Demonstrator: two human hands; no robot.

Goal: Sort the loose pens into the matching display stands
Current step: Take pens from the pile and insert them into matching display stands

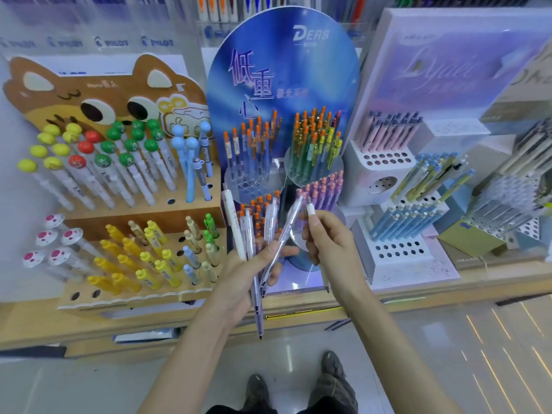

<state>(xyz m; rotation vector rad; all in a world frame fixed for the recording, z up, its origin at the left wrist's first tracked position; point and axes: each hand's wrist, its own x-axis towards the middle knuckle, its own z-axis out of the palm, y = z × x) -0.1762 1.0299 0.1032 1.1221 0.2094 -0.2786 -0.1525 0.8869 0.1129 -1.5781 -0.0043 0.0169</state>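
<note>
1. Loose pens (232,222): gripped as a fan in the curled fingers of the left hand (239,273), centre of the frame, tips down, so that each barrel can be compared
2. Right hand (328,243): a white-ended pen (310,209) is pinched between thumb and fingertips, apparently singled out for placing
3. Blue stand (283,85), directly behind the hands: orange-capped pens and lilac pens (324,189) are held in clear tiers; free holes are seen in the left tier
4. Cat-shaped stand (74,94), left, and white perforated block (385,162), right: both well apart from the hands
5. Obstruction: free holes are crowded by standing pens, and the lower tier is partly hidden by the fan
</note>
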